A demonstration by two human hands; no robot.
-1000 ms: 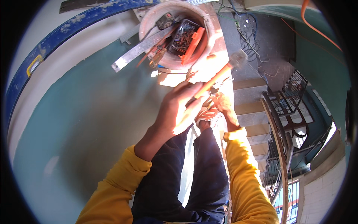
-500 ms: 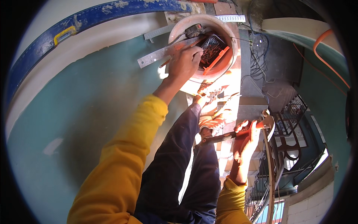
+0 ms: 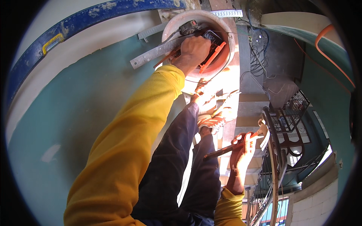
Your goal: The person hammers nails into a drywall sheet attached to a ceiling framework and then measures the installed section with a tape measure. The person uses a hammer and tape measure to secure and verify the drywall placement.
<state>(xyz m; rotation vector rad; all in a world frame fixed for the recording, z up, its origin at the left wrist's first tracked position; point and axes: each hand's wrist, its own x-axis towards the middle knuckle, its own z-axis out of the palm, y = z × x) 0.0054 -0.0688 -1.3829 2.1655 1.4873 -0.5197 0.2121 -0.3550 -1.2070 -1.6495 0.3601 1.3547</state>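
Teal surface (image 3: 94,98): it filled the left of my view, shadowed toward the middle, with a pale patch low down.
Blue level (image 3: 85,19): I saw it bowed by the lens along the upper left, a yellow insert in its side.
Stairs (image 3: 250,121): sunlight fell across the ledge beside them; the railing (image 3: 274,169) ran down their right side.
Grey floor (image 3: 284,52): cables (image 3: 258,56) lay tangled on it, at upper right.
Bucket (image 3: 231,45): it stood on the ledge at top centre, with a tape measure (image 3: 189,27), a dark box (image 3: 214,37) and an orange piece (image 3: 212,57) inside; a metal strip (image 3: 147,56) jutted out toward the lower left.
Left hand (image 3: 194,51): it was down in the bucket beside the box, fingers bent; their tips were hidden, so I could not tell whether they held anything.
Right hand (image 3: 243,148): its fingers were wrapped around the hammer, near the head.
Hammer (image 3: 226,150): it was above the stairs, long axis slanting, head up and right toward the railing, dark butt down and left over the right leg.
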